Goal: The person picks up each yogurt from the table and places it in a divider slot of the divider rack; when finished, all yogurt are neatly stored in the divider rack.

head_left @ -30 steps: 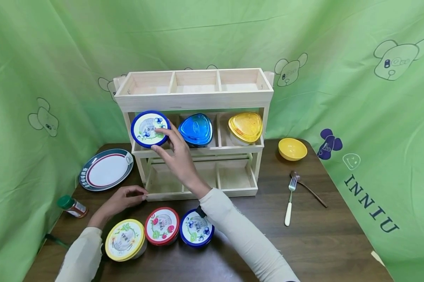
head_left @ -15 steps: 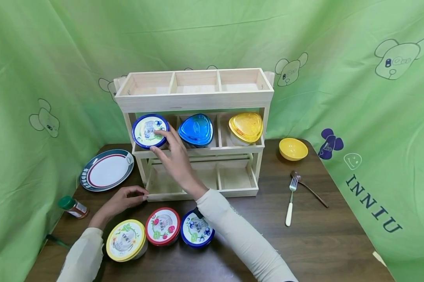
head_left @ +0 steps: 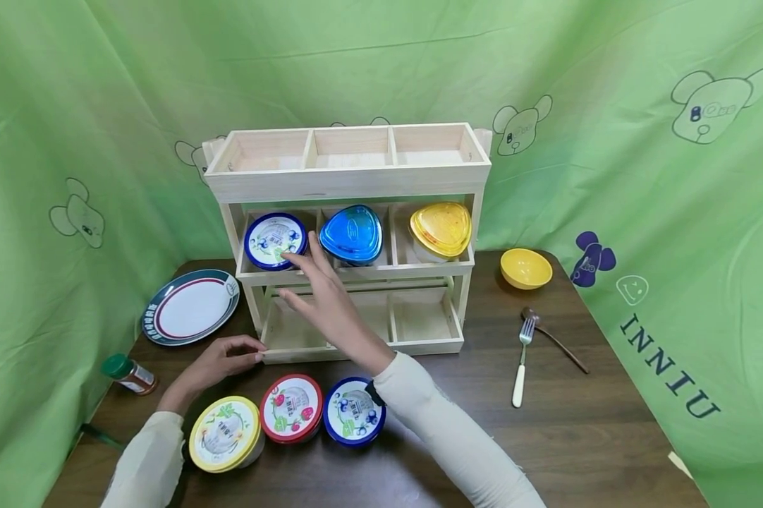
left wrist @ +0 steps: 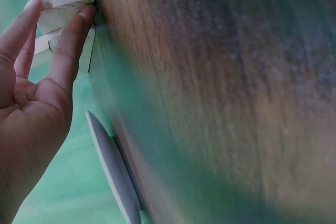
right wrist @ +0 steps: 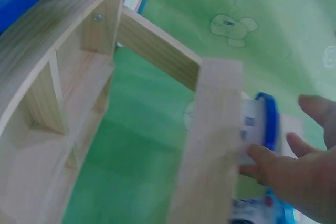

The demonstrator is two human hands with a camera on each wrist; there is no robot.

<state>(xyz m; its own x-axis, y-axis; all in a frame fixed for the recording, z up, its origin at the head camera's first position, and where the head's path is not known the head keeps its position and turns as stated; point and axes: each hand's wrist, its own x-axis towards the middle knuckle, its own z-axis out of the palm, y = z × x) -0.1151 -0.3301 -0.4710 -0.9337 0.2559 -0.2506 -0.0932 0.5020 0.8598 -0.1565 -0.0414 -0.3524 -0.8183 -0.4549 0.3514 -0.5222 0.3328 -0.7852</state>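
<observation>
Head view: right hand (head_left: 333,303), fingers spread, by blueberry-labelled tub (head_left: 270,236); left hand (head_left: 224,358), fingers extended, touches shelf (head_left: 350,185); cloth (head_left: 692,240) reads "INNIU".

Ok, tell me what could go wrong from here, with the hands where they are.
The right hand has its fingers close to the blue-rimmed tub on the middle tier; a careless move could nudge it or the blue rounded-triangle container beside it.

The right sleeve reaches past the front blue-lidded tub and might knock it.

The left hand is at the wooden rack's lower corner; a push there might shift the rack.
</observation>
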